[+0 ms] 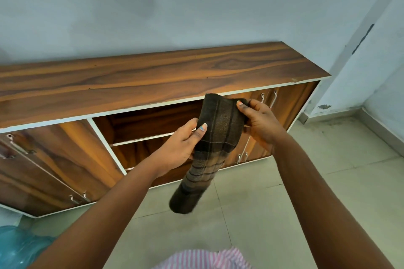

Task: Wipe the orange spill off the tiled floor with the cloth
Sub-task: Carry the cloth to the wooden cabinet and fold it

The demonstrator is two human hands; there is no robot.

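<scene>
Both hands hold the cloth (215,137) up before the wooden cabinet (153,76): my left hand (183,144) clamps its edge, my right hand (260,122) pinches the top corner. Its lower end hangs above the tiled floor (284,214), seemingly not touching.

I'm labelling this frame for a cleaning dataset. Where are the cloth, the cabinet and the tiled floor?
cloth (215,137): head view, on its striped middle between the hands.
cabinet (153,74): head view, on its wooden top.
tiled floor (251,214): head view, on a bare tile.
</scene>
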